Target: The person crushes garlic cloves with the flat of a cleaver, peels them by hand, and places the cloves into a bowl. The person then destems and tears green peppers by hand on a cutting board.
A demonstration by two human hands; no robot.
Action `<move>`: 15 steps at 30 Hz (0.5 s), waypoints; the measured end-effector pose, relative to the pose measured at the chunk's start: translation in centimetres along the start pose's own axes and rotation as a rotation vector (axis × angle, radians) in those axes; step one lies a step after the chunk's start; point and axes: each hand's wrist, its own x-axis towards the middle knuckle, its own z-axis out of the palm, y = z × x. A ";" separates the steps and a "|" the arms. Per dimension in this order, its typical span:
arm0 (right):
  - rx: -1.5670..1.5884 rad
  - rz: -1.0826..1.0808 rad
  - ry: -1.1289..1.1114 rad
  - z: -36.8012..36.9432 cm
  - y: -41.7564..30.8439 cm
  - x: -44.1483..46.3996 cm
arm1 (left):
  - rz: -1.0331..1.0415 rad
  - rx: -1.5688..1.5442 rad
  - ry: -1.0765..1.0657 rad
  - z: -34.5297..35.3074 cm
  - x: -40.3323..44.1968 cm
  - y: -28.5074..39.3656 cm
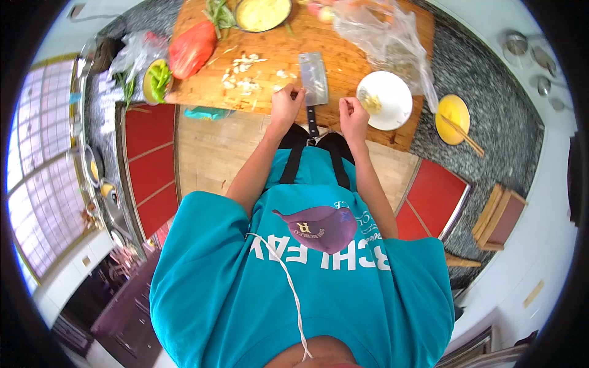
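Note:
My left hand (287, 105) is closed at the front edge of the wooden board (348, 49), left of a cleaver. Its fingers are pinched together, and what they hold, if anything, is too small to make out. The cleaver (314, 76) lies flat with its black handle toward me. On its other side, my right hand (354, 116) is also closed in a pinch, just left of a white plate (394, 101); its contents are too small to tell. Pale chopped pieces (372, 103) lie on the plate's left part. White slices (246, 64) are scattered on the board at left.
A pan of yellow food (262, 13), a red bag (192, 50) and a clear plastic bag (389, 43) are on the board. Green peppers fill a bowl (158, 81) at left. A yellow bowl (453, 116) with chopsticks (464, 136) stands on the right counter.

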 end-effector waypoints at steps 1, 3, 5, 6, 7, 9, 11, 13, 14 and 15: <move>0.005 -0.011 -0.028 1.1 0.0 -0.2 | -0.016 0.003 0.026 -1.1 -0.1 -0.6; -0.019 -0.053 -0.144 3.1 -0.3 -0.3 | -0.099 -0.037 0.189 -2.9 0.1 -1.7; -0.032 -0.057 -0.199 4.9 -0.8 -0.6 | -0.115 -0.024 0.239 -5.1 0.4 -3.3; 0.014 -0.024 -0.246 5.9 -1.1 -0.8 | -0.149 -0.027 0.274 -6.1 0.7 -4.0; 0.059 0.010 -0.292 7.0 -1.4 -0.9 | -0.181 -0.030 0.309 -7.2 1.1 -4.7; 0.051 -0.022 -0.309 8.9 -2.2 -1.2 | -0.236 -0.063 0.298 -9.1 2.0 -6.3; 0.020 0.010 -0.342 11.1 -3.2 -1.3 | -0.231 0.102 0.313 -11.2 3.1 -7.7; -0.001 0.023 -0.349 13.8 -4.0 -1.5 | -0.230 0.012 0.295 -12.3 4.3 -10.9; -0.016 0.033 -0.352 15.1 -4.5 -1.5 | -0.076 0.062 0.284 -12.6 5.0 -13.0; -0.027 0.034 -0.351 16.5 -4.9 -1.2 | 0.079 0.112 0.272 -13.4 5.7 -13.6</move>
